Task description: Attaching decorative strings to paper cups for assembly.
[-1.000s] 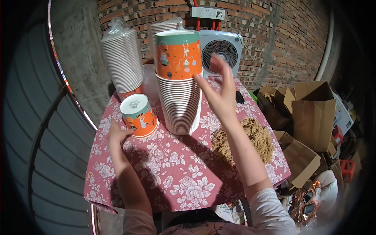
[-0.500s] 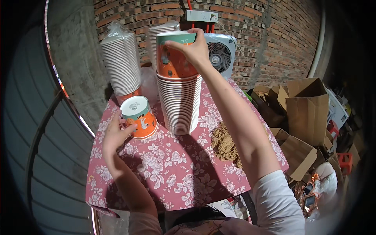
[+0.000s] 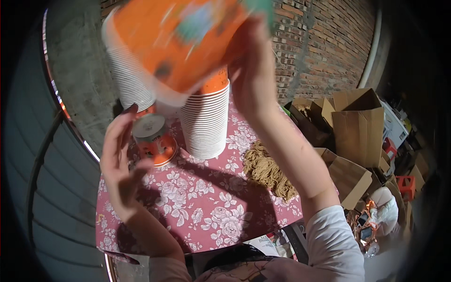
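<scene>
My right hand (image 3: 256, 70) grips an orange paper cup (image 3: 174, 44) with a green band, lifted high, tilted and blurred by motion. Below it stands a tall stack of nested paper cups (image 3: 204, 124), upside down, white rims showing as ribs and an orange cup on top. To the left, a single orange paper cup (image 3: 162, 148) sits inverted on the tablecloth, its pale base up. My left hand (image 3: 120, 157) is just left of this cup, fingers spread and holding nothing; whether it touches the cup I cannot tell.
The table has a red floral cloth (image 3: 230, 218). A bundle of tan cord (image 3: 268, 171) lies on its right side. Another cup stack (image 3: 134, 87) rises at the back left, partly covered by the lifted cup. Cardboard boxes (image 3: 359, 134) and a red stool (image 3: 406, 185) stand right of the table.
My right hand has lifted the top cup off the tall stack and brought it closer, tilting it to the left. My left hand has come away from the single cup's side and opened.
</scene>
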`<move>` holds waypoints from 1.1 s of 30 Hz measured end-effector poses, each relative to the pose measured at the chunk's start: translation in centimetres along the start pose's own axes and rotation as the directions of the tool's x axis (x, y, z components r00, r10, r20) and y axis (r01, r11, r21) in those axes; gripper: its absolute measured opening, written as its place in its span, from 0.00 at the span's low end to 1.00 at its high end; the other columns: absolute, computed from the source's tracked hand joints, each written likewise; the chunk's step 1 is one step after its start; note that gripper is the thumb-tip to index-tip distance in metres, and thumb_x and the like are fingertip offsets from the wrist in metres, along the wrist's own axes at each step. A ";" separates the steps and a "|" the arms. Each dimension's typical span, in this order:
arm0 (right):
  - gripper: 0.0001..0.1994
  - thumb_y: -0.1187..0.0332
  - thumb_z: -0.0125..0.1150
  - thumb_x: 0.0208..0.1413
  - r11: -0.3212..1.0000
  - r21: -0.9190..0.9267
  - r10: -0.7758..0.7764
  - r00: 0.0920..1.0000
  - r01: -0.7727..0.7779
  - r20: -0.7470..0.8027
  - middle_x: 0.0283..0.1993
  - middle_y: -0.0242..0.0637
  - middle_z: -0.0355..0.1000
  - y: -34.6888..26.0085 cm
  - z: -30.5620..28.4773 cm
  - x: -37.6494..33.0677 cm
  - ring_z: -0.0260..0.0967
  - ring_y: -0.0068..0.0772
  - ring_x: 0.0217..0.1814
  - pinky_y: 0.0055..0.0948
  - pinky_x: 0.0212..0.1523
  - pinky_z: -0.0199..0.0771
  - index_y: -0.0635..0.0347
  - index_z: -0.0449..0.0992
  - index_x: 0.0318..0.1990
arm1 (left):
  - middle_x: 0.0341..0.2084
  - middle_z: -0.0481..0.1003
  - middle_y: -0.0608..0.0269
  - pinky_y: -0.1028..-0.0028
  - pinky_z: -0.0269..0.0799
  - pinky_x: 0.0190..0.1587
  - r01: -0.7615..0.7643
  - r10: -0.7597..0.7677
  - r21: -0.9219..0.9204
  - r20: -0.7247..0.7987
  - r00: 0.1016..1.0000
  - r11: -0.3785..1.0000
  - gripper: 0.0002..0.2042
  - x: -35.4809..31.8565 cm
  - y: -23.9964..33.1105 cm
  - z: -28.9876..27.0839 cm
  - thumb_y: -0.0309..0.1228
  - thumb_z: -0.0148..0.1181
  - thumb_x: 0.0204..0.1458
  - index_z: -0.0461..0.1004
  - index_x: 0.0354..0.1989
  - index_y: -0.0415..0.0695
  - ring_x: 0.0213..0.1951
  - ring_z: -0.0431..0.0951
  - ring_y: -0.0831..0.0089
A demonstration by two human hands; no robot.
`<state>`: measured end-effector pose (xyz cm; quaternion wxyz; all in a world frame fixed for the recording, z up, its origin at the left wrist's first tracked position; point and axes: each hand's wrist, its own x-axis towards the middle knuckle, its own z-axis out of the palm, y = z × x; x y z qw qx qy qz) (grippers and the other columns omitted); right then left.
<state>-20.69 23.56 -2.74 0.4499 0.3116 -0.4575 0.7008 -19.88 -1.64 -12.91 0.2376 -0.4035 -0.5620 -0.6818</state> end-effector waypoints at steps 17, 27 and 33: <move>0.07 0.66 0.63 0.55 0.036 -0.818 0.699 0.570 0.575 0.431 0.39 0.37 0.78 4.5 -23.6 -19.2 0.73 0.38 0.49 0.39 0.54 0.71 0.54 0.84 0.37 | 0.35 0.84 0.57 0.74 0.80 0.43 0.350 -0.425 0.275 0.297 0.855 0.895 0.16 -0.7 2.2 3.6 0.23 0.68 0.53 0.77 0.50 0.33 0.39 0.84 0.76; 0.05 0.68 0.63 0.54 0.010 -0.871 0.717 0.604 0.492 0.349 0.37 0.38 0.78 3.9 -23.8 -19.0 0.76 0.41 0.46 0.39 0.50 0.75 0.54 0.84 0.34 | 0.36 0.82 0.56 0.72 0.78 0.49 0.175 -0.325 0.425 0.313 0.892 0.888 0.13 -0.2 -0.8 4.4 0.19 0.64 0.51 0.77 0.46 0.38 0.42 0.85 0.67; 0.06 0.69 0.63 0.62 0.367 -0.914 0.600 0.795 -0.175 0.089 0.40 0.44 0.80 0.6 -16.5 -14.4 0.80 0.37 0.42 0.44 0.42 0.81 0.60 0.83 0.38 | 0.37 0.82 0.55 0.67 0.77 0.52 0.293 -0.411 0.392 0.260 0.874 0.872 0.18 -0.4 -0.9 5.4 0.22 0.64 0.52 0.73 0.53 0.41 0.46 0.85 0.64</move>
